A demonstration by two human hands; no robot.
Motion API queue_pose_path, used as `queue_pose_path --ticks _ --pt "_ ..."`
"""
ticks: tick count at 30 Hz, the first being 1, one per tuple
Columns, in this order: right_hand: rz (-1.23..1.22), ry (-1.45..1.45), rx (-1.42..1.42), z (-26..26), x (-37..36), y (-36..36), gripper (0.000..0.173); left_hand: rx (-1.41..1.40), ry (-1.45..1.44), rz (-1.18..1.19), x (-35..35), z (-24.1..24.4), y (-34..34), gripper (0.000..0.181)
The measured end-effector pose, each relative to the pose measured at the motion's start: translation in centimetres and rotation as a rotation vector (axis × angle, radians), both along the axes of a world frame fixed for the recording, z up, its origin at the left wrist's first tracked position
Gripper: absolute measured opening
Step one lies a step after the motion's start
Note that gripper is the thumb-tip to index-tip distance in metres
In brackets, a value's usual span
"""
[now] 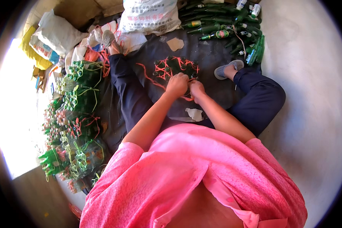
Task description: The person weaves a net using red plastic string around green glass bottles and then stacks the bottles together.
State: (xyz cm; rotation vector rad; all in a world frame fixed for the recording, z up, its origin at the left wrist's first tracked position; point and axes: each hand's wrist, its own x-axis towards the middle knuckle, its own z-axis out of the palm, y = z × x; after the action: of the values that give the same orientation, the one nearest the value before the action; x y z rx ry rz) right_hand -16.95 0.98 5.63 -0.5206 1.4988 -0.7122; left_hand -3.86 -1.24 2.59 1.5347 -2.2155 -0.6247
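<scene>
Between my legs stands a round bundle of green glass bottles (175,67), their necks laced together with pinkish-red plastic twine. At its near edge my left hand (177,85) is curled, fingers closed around the plastic twine (156,83), whose loose tail runs off to the left. Right beside it, my right hand (197,89) pinches the same twine close to the bottle necks. A short end of twine shows below the hands. The fingertips and the exact spot they grip are partly hidden by the hands themselves.
Tied bottle bundles (82,97) line the left side. Loose green bottles (213,28) lie piled at the back right. A printed white woven sack (150,17) stands at the back, near tangled red twine (105,64). Torn paper (194,114) and cardboard (175,44) lie on the dark sheet (216,98).
</scene>
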Motion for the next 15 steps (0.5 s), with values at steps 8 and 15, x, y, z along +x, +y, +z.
queue_pose_path --ticks 8,15 --pt "0.115 0.133 -0.122 -6.5 -0.7 -0.4 0.019 0.146 -0.112 -0.021 -0.8 0.3 -1.3 0.014" --pt "0.253 0.414 -0.212 -8.1 -1.0 -0.6 0.032 0.092 -0.070 -0.034 -0.9 -0.8 -1.4 0.013"
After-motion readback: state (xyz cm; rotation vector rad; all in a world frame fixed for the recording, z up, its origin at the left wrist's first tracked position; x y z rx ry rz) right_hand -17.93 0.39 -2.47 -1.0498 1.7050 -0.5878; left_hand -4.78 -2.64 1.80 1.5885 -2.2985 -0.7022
